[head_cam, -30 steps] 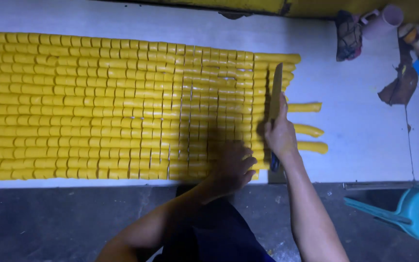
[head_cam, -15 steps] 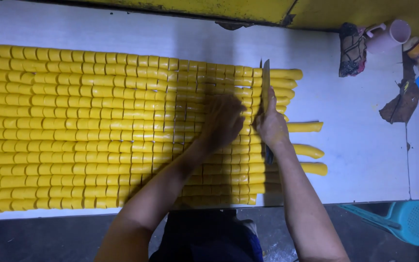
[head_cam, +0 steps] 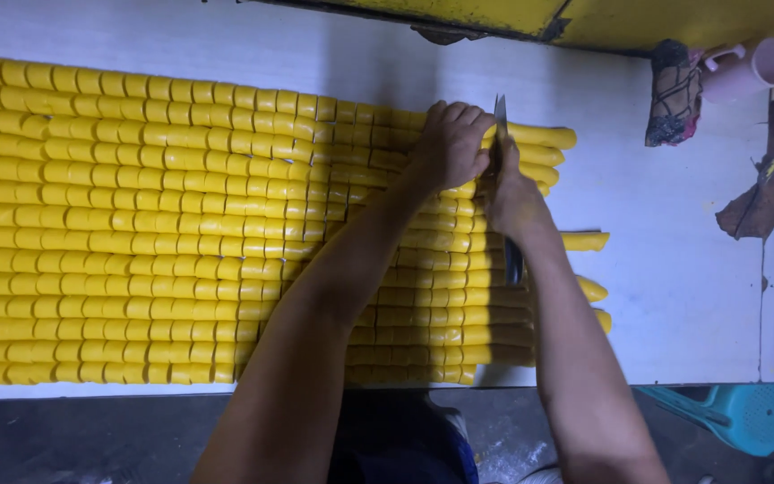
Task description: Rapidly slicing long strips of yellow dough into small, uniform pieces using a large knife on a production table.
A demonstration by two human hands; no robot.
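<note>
Many rows of yellow dough-like rolls (head_cam: 136, 224), cut into short pieces, lie side by side on a white table (head_cam: 674, 269). Uncut roll ends (head_cam: 539, 139) stick out at the right. My right hand (head_cam: 512, 202) grips a long knife (head_cam: 501, 121) whose blade runs across the rolls near their right ends. My left hand (head_cam: 450, 143) presses fingers-down on the far rolls, just left of the blade and touching it.
A pink cup (head_cam: 754, 67) and a dark cloth (head_cam: 672, 94) lie at the table's far right, with brown scraps (head_cam: 759, 202) beside them. A teal plastic stool (head_cam: 745, 417) stands on the floor at lower right. A yellow wall edge (head_cam: 494, 13) borders the back.
Both hands moved away from me along the cutting line, from the near rolls up to the far rows. The knife travelled with my right hand.
</note>
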